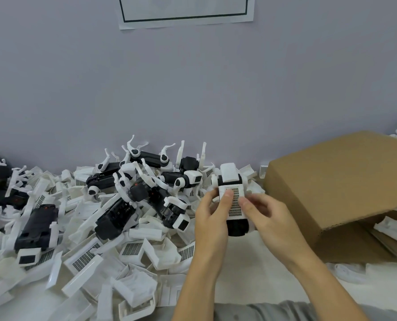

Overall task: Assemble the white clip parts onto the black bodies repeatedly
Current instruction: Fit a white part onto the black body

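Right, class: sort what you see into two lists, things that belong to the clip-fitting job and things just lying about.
Job:
- left hand and right hand, both holding the black body
- white grille clip pressed onto it under both thumbs
- loose white clips
- pile of black bodies

Lying about:
- cardboard box
- paper sheet on the wall

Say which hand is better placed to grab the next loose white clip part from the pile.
Left, probably. The left hand is nearest the loose white clip parts; the right hand is by the cardboard box. Both grip the black body now.
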